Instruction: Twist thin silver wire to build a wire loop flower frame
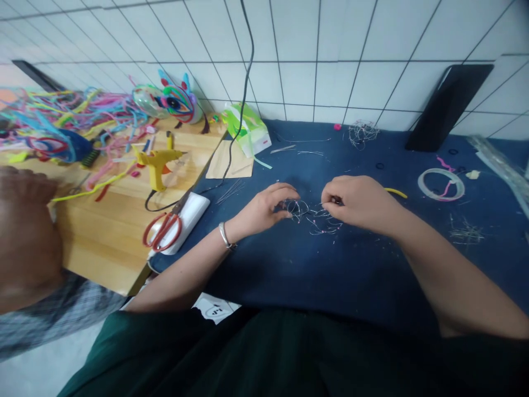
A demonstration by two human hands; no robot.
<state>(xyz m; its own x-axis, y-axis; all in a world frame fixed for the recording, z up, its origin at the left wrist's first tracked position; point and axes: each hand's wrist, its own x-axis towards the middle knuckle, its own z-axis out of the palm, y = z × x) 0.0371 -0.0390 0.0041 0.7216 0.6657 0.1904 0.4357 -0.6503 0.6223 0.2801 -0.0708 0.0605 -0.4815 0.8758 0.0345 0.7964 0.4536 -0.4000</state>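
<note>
Head view: left hand (268,208) holds looped wire (299,208), right hand (351,199) grips yellow-handled tool (397,192).

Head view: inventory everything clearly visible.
tiled wall: 1, white, behind
wooden table: 1, tan, left
work table: 1, dark blue, centre
beaded wirework: 1, silver and pink, centre
unclear object: 1, dark, centre
wire tangle: 1, silver, near wall
cut wires: many, silver, right
tape roll: 1, translucent, right
flat panels: 2, black, by wall
packet: 1, green and white, back
glue gun: 1, yellow, wooden table
scissors: 1, red, near glue gun
box: 1, white, by scissors
pipe cleaners: many, multicoloured, wooden table
cable: 1, black, before wall
co-worker's limb: 1, bare, left edge
bracelet: 1, silver, left wrist
shirt: 1, dark green, bottom
left hand: 1, bare, at wirework
right hand: 1, bare, gripping unclear object
</note>
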